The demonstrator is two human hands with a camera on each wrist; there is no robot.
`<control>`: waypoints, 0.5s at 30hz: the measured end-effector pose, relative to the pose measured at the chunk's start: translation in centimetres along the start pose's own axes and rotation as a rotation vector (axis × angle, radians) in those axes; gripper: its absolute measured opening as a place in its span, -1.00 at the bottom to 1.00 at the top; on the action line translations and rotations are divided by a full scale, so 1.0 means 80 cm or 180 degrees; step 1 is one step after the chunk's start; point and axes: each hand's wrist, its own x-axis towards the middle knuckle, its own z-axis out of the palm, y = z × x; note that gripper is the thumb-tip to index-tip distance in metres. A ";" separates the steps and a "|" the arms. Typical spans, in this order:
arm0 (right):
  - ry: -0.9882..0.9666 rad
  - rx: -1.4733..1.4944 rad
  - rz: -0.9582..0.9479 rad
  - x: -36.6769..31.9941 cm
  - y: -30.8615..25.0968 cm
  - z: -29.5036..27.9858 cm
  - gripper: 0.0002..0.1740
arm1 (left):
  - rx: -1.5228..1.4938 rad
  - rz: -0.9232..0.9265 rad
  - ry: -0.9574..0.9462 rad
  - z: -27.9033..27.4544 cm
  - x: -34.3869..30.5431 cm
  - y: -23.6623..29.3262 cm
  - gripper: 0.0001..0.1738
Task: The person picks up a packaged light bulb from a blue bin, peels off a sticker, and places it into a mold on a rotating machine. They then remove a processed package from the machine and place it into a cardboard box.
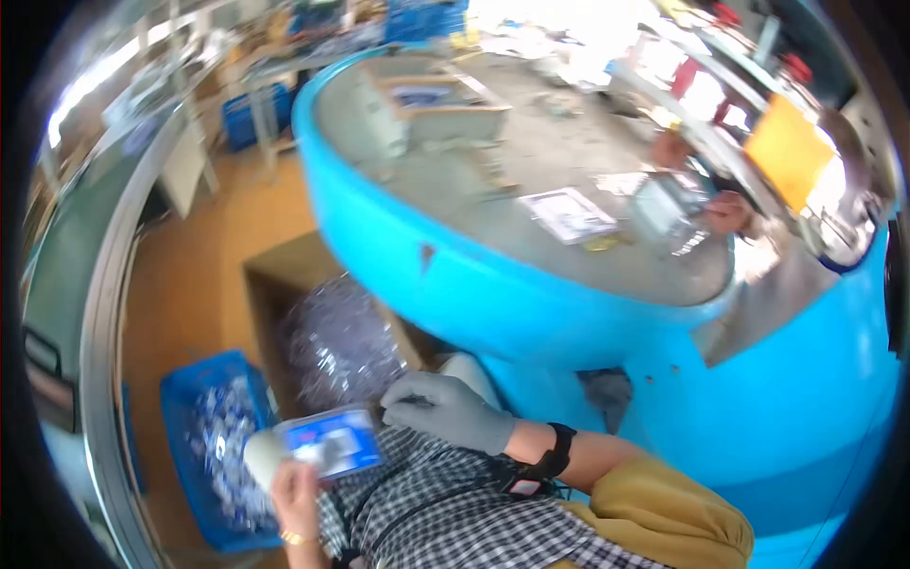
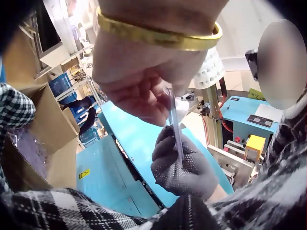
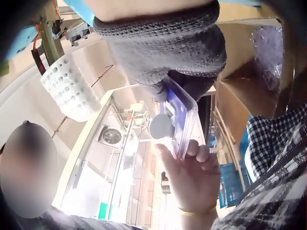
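My bare left hand (image 1: 296, 488), a gold bangle at its wrist, pinches a flat blue-and-clear plastic pack (image 1: 334, 444) by its lower left edge. A grey patch shows on the pack's printed face. The pack is tilted above my lap; in the left wrist view the clear pack (image 2: 176, 129) appears edge-on. My right hand (image 1: 447, 412), in a grey knitted glove with small dots, is close beside the pack's far edge, its fingers curled. In the right wrist view the glove (image 3: 168, 57) overlaps the pack's (image 3: 180, 117) upper end, and its fingertips are hidden.
Left of my lap stands a blue crate (image 1: 171, 417) of small shiny packs. Beyond it, a cardboard box (image 1: 275, 261) holds clear plastic pieces. A large blue-rimmed round table (image 1: 455, 275) curves ahead, with another person's hand (image 1: 728, 212) at its right.
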 end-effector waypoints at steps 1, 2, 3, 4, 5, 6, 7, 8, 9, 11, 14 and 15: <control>0.0130 0.0175 0.0402 0.000 -0.022 -0.014 -0.83 | 0.0087 -0.0007 0.0514 -0.012 0.003 -0.002 -0.75; 0.0325 -0.0299 0.0158 -0.001 -0.045 -0.032 -0.85 | 0.0476 -0.0031 0.0658 -0.032 0.002 0.008 -0.72; 0.0483 -0.0760 -0.0076 -0.004 -0.067 -0.051 -0.87 | 0.0874 -0.0066 0.0839 -0.056 0.002 0.010 -0.65; 0.0545 -0.0804 -0.0087 -0.008 -0.087 -0.070 -0.87 | 0.1271 0.0010 0.1008 -0.087 0.006 -0.016 -0.65; 0.0845 -0.1296 -0.0280 -0.015 -0.105 -0.088 -0.88 | 0.1675 0.0077 0.1190 -0.120 0.006 -0.045 -0.65; 0.1132 -0.1787 -0.0475 -0.020 -0.117 -0.108 -0.90 | 0.1863 0.0047 0.1359 -0.140 0.003 -0.058 -0.64; 0.1496 -0.2100 -0.0570 -0.022 -0.119 -0.130 -0.88 | 0.2047 0.0007 0.1534 -0.157 0.001 -0.070 -0.62; 0.1851 -0.2406 -0.0672 -0.023 -0.117 -0.154 -0.85 | 0.2276 0.0071 0.1582 -0.174 -0.004 -0.086 -0.61; 0.1972 -0.3082 -0.0659 -0.022 -0.121 -0.178 -0.81 | 0.2505 0.0131 0.1639 -0.186 -0.009 -0.098 -0.60; 0.2092 -0.3771 -0.0682 -0.020 -0.125 -0.216 -0.76 | 0.2575 -0.0070 0.1760 -0.185 -0.015 -0.105 -0.60; 0.1824 -0.4852 -0.0083 -0.019 -0.115 -0.256 -0.70 | 0.2259 -0.0164 0.1534 -0.158 -0.019 -0.096 -0.62; 0.1651 -0.4995 0.0068 -0.018 -0.106 -0.268 -0.71 | 0.2254 -0.0131 0.1545 -0.152 -0.014 -0.099 -0.62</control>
